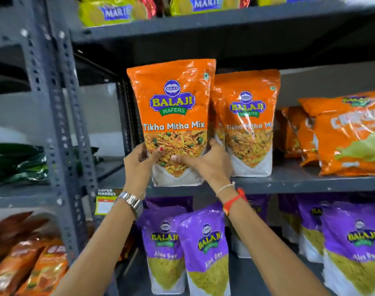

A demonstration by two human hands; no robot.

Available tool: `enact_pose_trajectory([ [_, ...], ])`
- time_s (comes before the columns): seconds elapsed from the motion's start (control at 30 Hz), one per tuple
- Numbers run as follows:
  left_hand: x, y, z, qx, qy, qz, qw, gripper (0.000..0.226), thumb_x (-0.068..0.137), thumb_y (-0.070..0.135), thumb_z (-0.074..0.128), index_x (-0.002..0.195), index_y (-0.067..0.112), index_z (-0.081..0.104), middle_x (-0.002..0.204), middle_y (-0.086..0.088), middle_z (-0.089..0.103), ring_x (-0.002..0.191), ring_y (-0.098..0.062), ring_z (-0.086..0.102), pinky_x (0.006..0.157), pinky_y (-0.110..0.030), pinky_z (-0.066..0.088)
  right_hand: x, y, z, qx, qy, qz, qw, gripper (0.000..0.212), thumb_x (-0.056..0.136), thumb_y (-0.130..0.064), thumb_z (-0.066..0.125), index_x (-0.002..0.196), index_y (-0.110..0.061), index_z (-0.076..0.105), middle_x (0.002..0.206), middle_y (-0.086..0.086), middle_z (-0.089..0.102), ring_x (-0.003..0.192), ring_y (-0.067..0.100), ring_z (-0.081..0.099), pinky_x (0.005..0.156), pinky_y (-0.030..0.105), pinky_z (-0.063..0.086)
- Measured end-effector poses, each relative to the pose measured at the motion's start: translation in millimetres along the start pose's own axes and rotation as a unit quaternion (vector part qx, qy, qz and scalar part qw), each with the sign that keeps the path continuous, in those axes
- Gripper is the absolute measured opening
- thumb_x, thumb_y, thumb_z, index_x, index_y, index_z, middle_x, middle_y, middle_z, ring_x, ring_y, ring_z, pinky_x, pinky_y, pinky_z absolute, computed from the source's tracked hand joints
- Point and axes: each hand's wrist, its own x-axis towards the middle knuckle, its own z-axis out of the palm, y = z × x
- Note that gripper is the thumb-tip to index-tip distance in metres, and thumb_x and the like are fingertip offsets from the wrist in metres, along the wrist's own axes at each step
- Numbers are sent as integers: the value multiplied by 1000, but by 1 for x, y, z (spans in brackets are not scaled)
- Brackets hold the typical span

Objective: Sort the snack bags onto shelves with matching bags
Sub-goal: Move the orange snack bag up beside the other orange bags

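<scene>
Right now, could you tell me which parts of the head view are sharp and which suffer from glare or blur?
In the head view, the held Tikha Mitha Mix bag is sharpest, its print readable, with glare streaks near its top; the matching bag behind it is softer, its name partly washed out by reflections; the purple Aloo Sev bags and Marie packs are blurred; the shelf upright bows from wide-angle distortion.

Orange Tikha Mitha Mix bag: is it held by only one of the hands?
No, both the left hand and the right hand grip the lower part of the orange Tikha Mitha Mix bag.
</scene>
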Motion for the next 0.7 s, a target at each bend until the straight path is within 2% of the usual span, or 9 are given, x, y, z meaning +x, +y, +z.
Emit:
enact_pose_trajectory([
  [0.07, 17, -3, -5, -1, 11, -9, 1000, 18, 81, 10, 64, 98, 16, 64, 91, 4, 68, 84, -12, 63, 76, -23, 53, 13, -6, 14, 4, -8, -2, 1000, 92, 32, -75, 79, 106, -23, 60, 110, 1, 72, 103, 24, 67, 85, 40, 55],
  [0.13, 32, -9, -10, 4, 17, -21, 1000, 17, 81, 10, 64, 97, 14, 64, 91, 3, 67, 86, -16, 63, 79, -29, 52, 24, -10, 26, 5, -24, 4, 1000, 86, 40, -68, 83, 107, -19, 59, 113, 3, 70, 105, 25, 65, 80, 33, 50],
  [0.2, 45, -15, -14, 9, 23, -38, 999, 16, 81, 10, 63, 97, 14, 64, 95, -4, 67, 91, -21, 62, 82, -32, 51, 32, -10, 38, 10, -38, 4, 999, 83, 45, -64, 84, 108, -18, 57, 115, 4, 68, 106, 25, 65, 76, 31, 47],
  [0.27, 53, -22, -18, 20, 27, -49, 998, 18, 81, 11, 63, 99, 11, 64, 96, -6, 67, 88, -19, 62, 74, -25, 52, 37, -6, 49, 19, -47, 1, 999, 83, 47, -62, 85, 110, -17, 57, 114, 4, 68, 105, 25, 66, 74, 31, 48],
  [0.37, 55, -35, -23, 40, 22, -57, 997, 22, 82, 12, 62, 104, 6, 63, 87, 4, 66, 80, -10, 61, 62, -16, 48, 40, 3, 61, 11, -59, 10, 998, 84, 48, -63, 84, 112, -16, 57, 115, 5, 68, 106, 26, 65, 74, 30, 46],
  [0.47, 53, -47, -26, 44, 18, -58, 997, 25, 83, 11, 61, 108, 6, 61, 90, 4, 64, 80, -5, 61, 68, -16, 48, 40, 11, 68, 0, -65, 15, 998, 84, 49, -63, 83, 114, -17, 57, 116, 5, 67, 107, 27, 64, 75, 30, 44],
  [0.63, 53, -52, -27, 68, 20, -44, 997, 27, 84, 13, 61, 110, 6, 60, 108, -8, 65, 88, -11, 60, 73, -17, 50, 40, 13, 69, -3, -71, 1, 997, 81, 52, -63, 82, 114, -17, 56, 117, 5, 67, 107, 26, 64, 75, 29, 44],
  [0.7, 51, -51, -26, 84, 15, -35, 996, 30, 84, 15, 60, 113, 7, 58, 112, -9, 64, 91, -11, 60, 81, -24, 53, 38, 13, 68, -11, -87, -12, 996, 85, 52, -65, 81, 117, -17, 54, 119, 5, 66, 110, 25, 63, 79, 31, 48],
])
